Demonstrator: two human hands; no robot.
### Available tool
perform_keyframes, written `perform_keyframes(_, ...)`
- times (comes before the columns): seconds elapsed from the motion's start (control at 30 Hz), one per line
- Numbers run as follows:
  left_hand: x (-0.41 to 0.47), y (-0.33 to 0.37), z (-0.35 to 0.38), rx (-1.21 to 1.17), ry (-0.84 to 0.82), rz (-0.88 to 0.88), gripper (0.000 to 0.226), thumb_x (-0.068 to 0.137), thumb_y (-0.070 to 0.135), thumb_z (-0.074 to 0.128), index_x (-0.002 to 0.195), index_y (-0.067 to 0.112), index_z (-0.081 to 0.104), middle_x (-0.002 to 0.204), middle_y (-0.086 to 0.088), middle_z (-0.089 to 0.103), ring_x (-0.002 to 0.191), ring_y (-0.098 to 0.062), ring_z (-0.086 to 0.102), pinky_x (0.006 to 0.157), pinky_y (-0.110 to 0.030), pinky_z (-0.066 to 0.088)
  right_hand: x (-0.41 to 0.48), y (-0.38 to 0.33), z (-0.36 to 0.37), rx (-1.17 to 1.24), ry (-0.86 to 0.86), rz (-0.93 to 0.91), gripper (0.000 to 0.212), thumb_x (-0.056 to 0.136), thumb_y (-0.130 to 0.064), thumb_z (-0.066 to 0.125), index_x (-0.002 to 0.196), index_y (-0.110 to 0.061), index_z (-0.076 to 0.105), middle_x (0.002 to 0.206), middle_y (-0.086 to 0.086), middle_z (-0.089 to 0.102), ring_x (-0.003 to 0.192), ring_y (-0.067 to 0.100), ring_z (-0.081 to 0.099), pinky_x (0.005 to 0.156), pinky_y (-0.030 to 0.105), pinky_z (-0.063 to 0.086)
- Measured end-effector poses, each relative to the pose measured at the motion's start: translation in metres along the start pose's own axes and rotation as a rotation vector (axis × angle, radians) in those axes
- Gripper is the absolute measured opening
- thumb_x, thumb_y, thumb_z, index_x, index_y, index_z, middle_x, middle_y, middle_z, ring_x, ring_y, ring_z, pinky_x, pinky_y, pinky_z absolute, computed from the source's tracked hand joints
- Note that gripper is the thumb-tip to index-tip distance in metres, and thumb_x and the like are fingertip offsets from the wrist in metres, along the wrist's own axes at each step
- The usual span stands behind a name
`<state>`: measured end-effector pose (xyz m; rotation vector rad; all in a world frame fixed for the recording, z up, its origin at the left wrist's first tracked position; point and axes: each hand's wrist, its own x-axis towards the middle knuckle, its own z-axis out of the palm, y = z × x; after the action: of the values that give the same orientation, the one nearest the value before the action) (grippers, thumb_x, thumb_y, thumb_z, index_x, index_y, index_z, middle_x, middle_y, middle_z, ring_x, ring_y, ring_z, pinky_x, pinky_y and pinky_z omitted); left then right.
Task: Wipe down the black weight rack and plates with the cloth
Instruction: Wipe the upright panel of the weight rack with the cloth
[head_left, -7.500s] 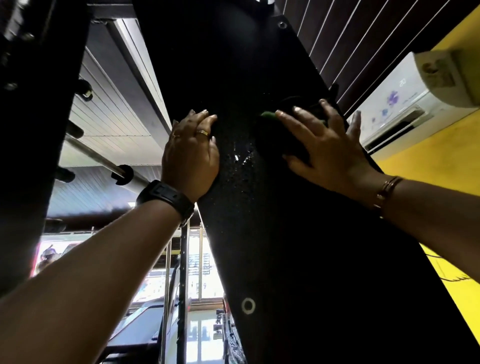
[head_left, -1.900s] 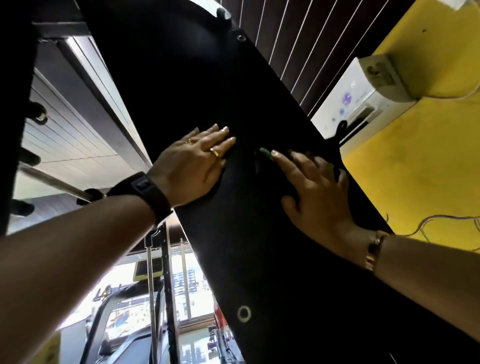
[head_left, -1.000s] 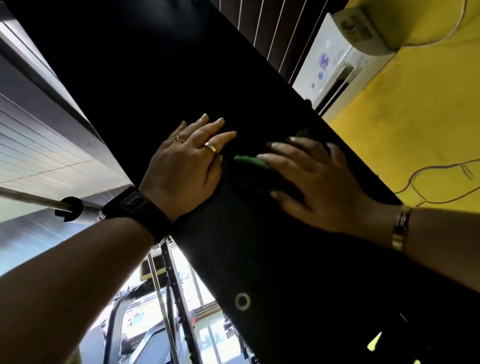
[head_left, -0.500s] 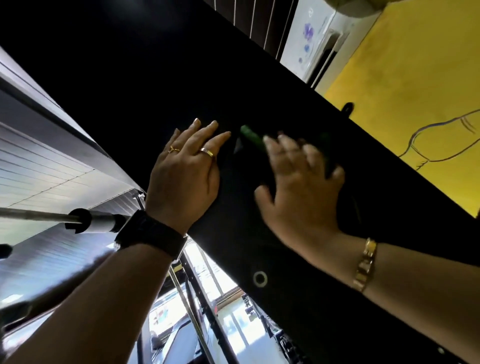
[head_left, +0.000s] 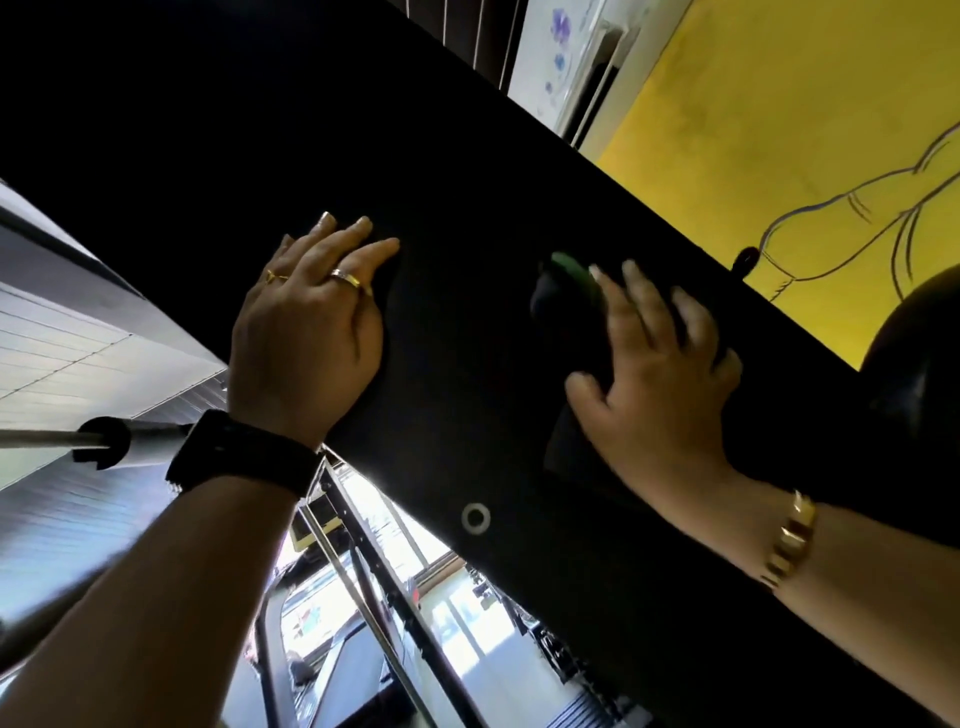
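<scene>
A broad black panel of the weight rack (head_left: 467, 171) crosses the head view diagonally from upper left to lower right. My left hand (head_left: 306, 332), with rings and a black wristband, rests flat on the panel near its lower edge. My right hand (head_left: 660, 379), with a gold bracelet, presses a dark cloth with a green edge (head_left: 566, 291) against the panel, fingers spread and straight over it. Most of the cloth is hidden under that hand. A rounded black shape, maybe a weight plate (head_left: 919, 374), shows at the right edge.
A silver bar with a black collar (head_left: 104, 441) juts in at the left. A yellow wall with a line drawing (head_left: 779, 104) and a white air conditioner (head_left: 566, 57) lie behind the panel. Below, thin black and metal uprights (head_left: 353, 561) stand before bright windows.
My right hand has slid the cloth to the right along the panel, away from my left hand. The left hand stays put. The view has tilted, showing more yellow wall.
</scene>
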<state>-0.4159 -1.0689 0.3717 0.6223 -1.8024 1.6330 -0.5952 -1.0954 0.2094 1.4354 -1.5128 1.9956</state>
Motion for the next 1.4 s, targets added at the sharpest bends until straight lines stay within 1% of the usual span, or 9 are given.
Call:
perform_keyframes(0.07, 0.001, 0.001, 0.000, -0.007, -0.003, -0.008, 0.042, 0.092, 0.014, 0.040, 0.127, 0.012, 0.063, 0.137, -0.011, 0.057, 0.133, -0.032, 0.046, 0.112, -0.047, 0.034, 0.012, -0.017, 0.002, 0.024, -0.067, 0.083, 0.079, 0.083, -0.054, 0.034, 0.152, -0.040, -0.001, 0.162, -0.004, 0.008, 0.144, 0.032, 0.008, 0.107, 0.066, 0.017)
perform_keyframes(0.1, 0.001, 0.001, 0.000, -0.004, -0.003, -0.009, 0.042, 0.092, 0.014, 0.040, 0.127, 0.012, 0.063, 0.137, -0.011, 0.057, 0.133, -0.032, 0.046, 0.112, -0.047, 0.034, 0.013, -0.025, 0.003, 0.010, -0.064, 0.042, 0.079, 0.083, -0.058, 0.032, 0.152, -0.040, -0.002, 0.161, -0.002, 0.011, 0.144, 0.036, 0.011, 0.106, 0.067, 0.017)
perform_keyframes(0.2, 0.001, 0.001, -0.001, 0.010, -0.001, -0.011, 0.043, 0.092, 0.015, 0.039, 0.127, 0.012, 0.063, 0.137, -0.011, 0.057, 0.133, -0.031, 0.046, 0.112, -0.047, 0.034, -0.004, -0.037, 0.010, -0.033, 0.028, -0.204, 0.075, 0.081, -0.061, 0.037, 0.150, -0.037, 0.020, 0.151, 0.004, 0.038, 0.132, 0.042, 0.036, 0.096, 0.066, 0.029)
perform_keyframes(0.43, 0.001, 0.001, 0.000, 0.022, -0.006, -0.018, 0.042, 0.092, 0.016, 0.040, 0.128, 0.013, 0.063, 0.138, -0.010, 0.056, 0.134, -0.031, 0.046, 0.112, -0.045, 0.034, -0.063, -0.002, 0.014, -0.025, 0.079, -0.715, 0.054, 0.091, -0.044, 0.049, 0.143, -0.039, 0.036, 0.147, -0.005, 0.044, 0.132, 0.031, 0.041, 0.101, 0.060, 0.030)
perform_keyframes(0.73, -0.001, 0.001, 0.001, 0.028, -0.001, -0.023, 0.041, 0.093, 0.016, 0.041, 0.127, 0.013, 0.063, 0.138, -0.010, 0.056, 0.134, -0.030, 0.046, 0.112, -0.046, 0.035, -0.037, -0.001, 0.012, 0.004, 0.110, -0.207, 0.054, 0.089, -0.045, 0.040, 0.142, -0.036, 0.035, 0.144, -0.004, 0.049, 0.128, 0.032, 0.039, 0.095, 0.061, 0.035)
perform_keyframes(0.83, -0.001, 0.001, 0.001, 0.019, 0.007, -0.017, 0.042, 0.092, 0.016, 0.042, 0.127, 0.012, 0.064, 0.137, -0.010, 0.057, 0.134, -0.030, 0.046, 0.111, -0.044, 0.036, -0.023, -0.029, 0.015, 0.008, 0.099, -0.266, 0.059, 0.084, -0.048, 0.043, 0.142, -0.037, 0.039, 0.144, -0.006, 0.048, 0.128, 0.032, 0.039, 0.096, 0.059, 0.030)
perform_keyframes(0.93, 0.000, 0.000, 0.000, 0.008, -0.006, -0.011, 0.044, 0.091, 0.016, 0.040, 0.128, 0.012, 0.063, 0.138, -0.010, 0.056, 0.134, -0.029, 0.045, 0.112, -0.040, 0.033, -0.037, -0.041, 0.018, 0.001, 0.098, -0.479, 0.060, 0.084, -0.045, 0.049, 0.143, -0.038, 0.039, 0.147, -0.006, 0.045, 0.127, 0.032, 0.039, 0.097, 0.060, 0.030)
perform_keyframes(1.13, 0.000, 0.000, -0.001, 0.026, -0.011, -0.005, 0.039, 0.094, 0.018, 0.044, 0.128, 0.012, 0.062, 0.138, -0.010, 0.056, 0.134, -0.030, 0.046, 0.113, -0.041, 0.033, -0.099, 0.002, 0.019, -0.069, 0.004, -0.776, 0.066, 0.085, -0.038, 0.050, 0.147, -0.041, 0.030, 0.154, -0.009, 0.033, 0.137, 0.029, 0.035, 0.102, 0.063, 0.029)
perform_keyframes(1.4, 0.007, 0.027, -0.003, 0.141, -0.131, 0.169, 0.049, 0.094, 0.032, 0.044, 0.140, 0.017, 0.051, 0.147, -0.009, 0.046, 0.138, -0.029, 0.040, 0.115, -0.048, 0.030, -0.053, 0.034, -0.001, -0.057, -0.036, -0.318, 0.058, 0.087, -0.047, 0.042, 0.144, -0.041, 0.032, 0.146, -0.006, 0.046, 0.129, 0.030, 0.042, 0.095, 0.061, 0.034)
